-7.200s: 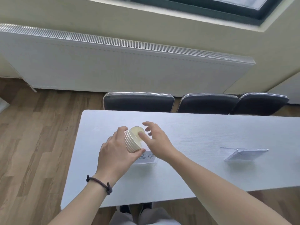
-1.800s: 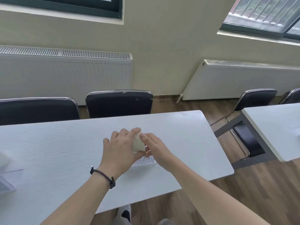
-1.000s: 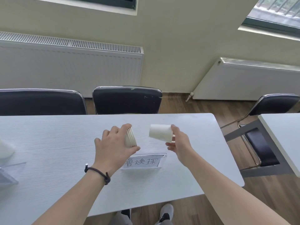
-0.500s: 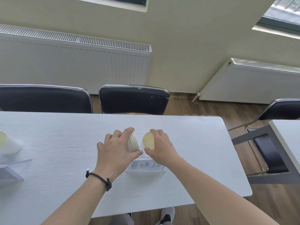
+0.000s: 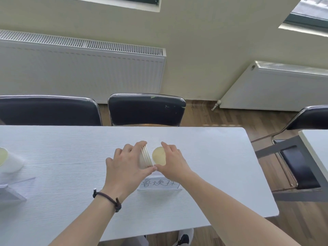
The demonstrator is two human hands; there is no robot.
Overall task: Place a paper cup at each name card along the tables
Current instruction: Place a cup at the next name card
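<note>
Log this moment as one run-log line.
left hand: holds cup stack | right hand: setting single cup by name card | table

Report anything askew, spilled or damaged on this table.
Nothing stands out. The placed cup stands upright beside its name card; the right hand is setting another cup behind the near card, nothing spilled.
</note>
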